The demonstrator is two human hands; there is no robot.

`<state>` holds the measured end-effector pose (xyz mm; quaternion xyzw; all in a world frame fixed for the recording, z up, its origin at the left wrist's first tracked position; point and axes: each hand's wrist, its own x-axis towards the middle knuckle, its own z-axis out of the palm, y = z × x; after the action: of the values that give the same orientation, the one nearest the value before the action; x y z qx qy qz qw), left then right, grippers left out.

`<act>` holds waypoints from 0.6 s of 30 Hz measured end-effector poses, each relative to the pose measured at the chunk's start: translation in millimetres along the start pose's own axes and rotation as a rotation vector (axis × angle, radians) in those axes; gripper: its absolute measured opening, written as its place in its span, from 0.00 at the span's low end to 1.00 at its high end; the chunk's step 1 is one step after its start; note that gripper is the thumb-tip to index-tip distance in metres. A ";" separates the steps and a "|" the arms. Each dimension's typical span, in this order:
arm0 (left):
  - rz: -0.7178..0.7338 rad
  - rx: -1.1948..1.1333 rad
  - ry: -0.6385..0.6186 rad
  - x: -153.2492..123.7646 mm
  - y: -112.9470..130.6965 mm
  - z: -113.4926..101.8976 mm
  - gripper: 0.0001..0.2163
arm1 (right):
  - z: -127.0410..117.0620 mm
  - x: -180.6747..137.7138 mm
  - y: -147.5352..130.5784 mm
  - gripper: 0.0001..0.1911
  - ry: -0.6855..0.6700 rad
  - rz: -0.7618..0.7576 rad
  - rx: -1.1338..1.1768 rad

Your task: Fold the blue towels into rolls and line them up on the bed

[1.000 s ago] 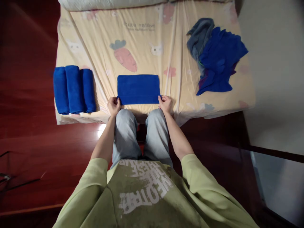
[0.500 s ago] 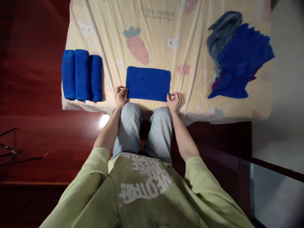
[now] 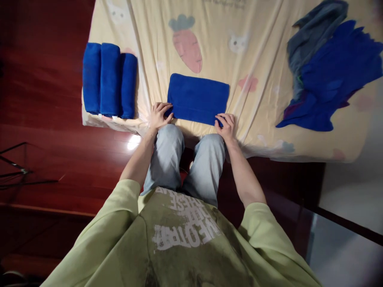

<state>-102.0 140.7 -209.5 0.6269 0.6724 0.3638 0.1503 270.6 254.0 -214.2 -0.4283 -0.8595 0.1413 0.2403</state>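
Note:
A folded blue towel (image 3: 199,97) lies flat as a rectangle near the bed's front edge, slightly slanted. My left hand (image 3: 160,114) is at its near left corner, fingers over the cloth and thumb at the near edge. At the near right corner, my right hand (image 3: 226,124) has its fingers on top and thumb bent below them. Both hands hold the towel by these corners; the undersides of the fingers are hidden. Three rolled blue towels (image 3: 110,79) lie side by side to the left.
A loose heap of blue cloths (image 3: 338,75) lies on the right, beside a grey cloth (image 3: 318,32). The patterned cream sheet (image 3: 209,48) covers the bed. My knees (image 3: 169,145) are against the bed's front edge. Thin black stand legs (image 3: 24,171) are on the floor at left.
The view has shifted and turned a little. My fingers have gone from tight pinches at the corners to a looser hold reaching over the cloth. The towel stays flat.

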 end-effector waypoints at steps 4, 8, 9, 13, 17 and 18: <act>0.006 0.004 -0.055 2.0 -2.2 -2.5 0.29 | -3.3 2.3 0.2 0.18 -0.019 -0.029 0.027; -0.002 0.031 -0.054 3.6 -4.8 -1.2 0.25 | -7.1 4.8 -2.9 0.19 -0.040 -0.029 0.028; -0.008 0.026 -0.041 4.0 -4.9 -1.0 0.23 | -7.4 4.7 -3.8 0.19 -0.041 -0.025 0.023; -0.034 -0.019 0.023 6.6 -4.8 -0.8 0.14 | -5.0 1.5 -5.8 0.25 -0.007 0.008 -0.010; -0.068 -0.060 0.058 9.3 -2.5 -1.1 0.12 | -1.3 -2.3 -4.5 0.30 0.045 0.050 -0.018; -0.081 -0.072 0.066 9.7 -1.5 -1.3 0.11 | -0.6 -2.9 -4.1 0.30 0.062 0.063 -0.017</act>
<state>-105.6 149.7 -207.1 0.5811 0.6882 0.4018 0.1650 269.7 249.2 -212.7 -0.4612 -0.8390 0.1283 0.2587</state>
